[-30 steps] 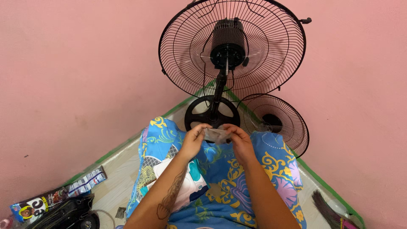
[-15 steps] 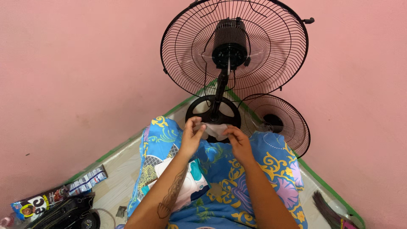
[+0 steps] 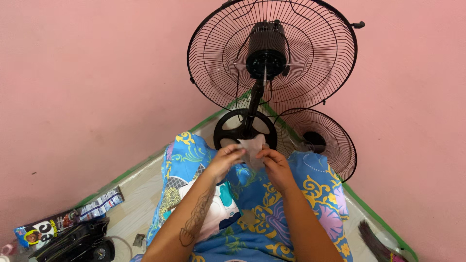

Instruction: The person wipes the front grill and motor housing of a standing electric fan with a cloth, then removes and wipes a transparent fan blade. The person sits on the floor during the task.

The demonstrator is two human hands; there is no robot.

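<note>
Mid-frame: left hand [image 3: 224, 162] and right hand [image 3: 276, 165] both pinch thin wipe [image 3: 252, 147], probably damp; hard pull could tear it

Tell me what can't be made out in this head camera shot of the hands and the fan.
- Pale sheet, head view: pinched between left hand and right hand; the fingers cover its lower part, and whether it is tissue or plastic is too small to tell.
- Loose fan grille: its lower edge is hidden behind the patterned cloth.
- Black bag: cut off by the bottom edge.
- Broom: cut off at the bottom right corner.
</note>
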